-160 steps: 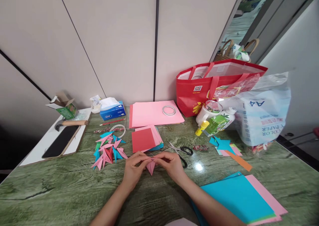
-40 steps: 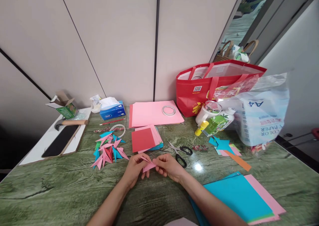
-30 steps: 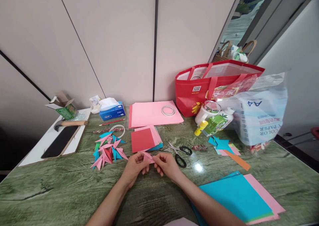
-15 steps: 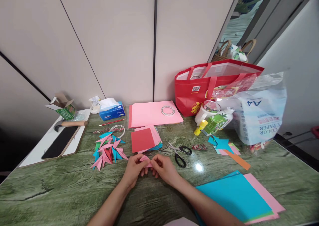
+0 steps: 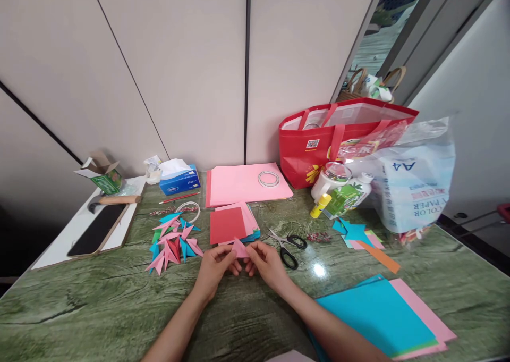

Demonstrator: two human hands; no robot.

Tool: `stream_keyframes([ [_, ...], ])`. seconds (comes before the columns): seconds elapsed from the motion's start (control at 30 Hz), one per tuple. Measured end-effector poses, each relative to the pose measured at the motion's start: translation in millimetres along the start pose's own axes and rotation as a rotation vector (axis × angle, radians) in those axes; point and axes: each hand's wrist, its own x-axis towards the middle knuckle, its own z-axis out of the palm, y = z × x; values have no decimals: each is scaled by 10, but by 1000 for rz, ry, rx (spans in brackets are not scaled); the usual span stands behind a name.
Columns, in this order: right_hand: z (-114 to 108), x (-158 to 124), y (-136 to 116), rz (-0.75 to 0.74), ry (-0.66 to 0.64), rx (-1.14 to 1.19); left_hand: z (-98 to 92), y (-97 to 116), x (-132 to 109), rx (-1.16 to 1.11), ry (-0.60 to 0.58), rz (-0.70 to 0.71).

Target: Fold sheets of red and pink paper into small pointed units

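Note:
A small pink folded paper [image 5: 240,248] comes to a point at the top and is held between both hands. My left hand [image 5: 218,266] pinches its left side, and my right hand [image 5: 263,262] pinches its right side. Just beyond them lies a stack of square papers with a red sheet [image 5: 228,225] on top. To the left is a pile of folded pointed pieces [image 5: 172,242] in pink, blue, red and green. Open scissors with black handles [image 5: 287,243] rest to the right of the stack.
Pink sheets [image 5: 243,184] with a ring, a tissue box [image 5: 179,180] and a red pencil lie at the back. On the right are a red bag [image 5: 298,154], glue stick [image 5: 320,205], plastic A4 bag [image 5: 414,181] and blue sheets [image 5: 378,314]. A phone [image 5: 98,229] and hammer lie left.
My hands have moved slightly apart. The pink paper between them now shows as an upright triangle with its point toward the stack.

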Motion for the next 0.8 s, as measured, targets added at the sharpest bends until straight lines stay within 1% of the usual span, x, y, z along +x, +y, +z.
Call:
stream_keyframes([
  [0.07,3,-20,-28,-50,-7,-57,7,-15,1,34,35,21],
  [0.17,2,-30,-47,-107,26,-104,29,-36,-7,27,46,31],
  [0.27,1,-17,-36,-71,48,-60,54,-57,-21,-13,38,27],
  [0.4,11,-3,-35,14,13,35,80,-70,-40,-38,59,16],
  [0.5,14,-3,-44,2,-6,48,91,-68,-48,-17,65,17],
  [0.6,2,-2,-37,-17,-1,39,97,-62,-45,3,37,26],
  [0.67,-9,0,-26,-15,-6,52,96,-54,-38,-54,2,12],
  [0.8,-20,-1,-20,-32,-41,46,76,-41,-24,-254,-46,-105],
])
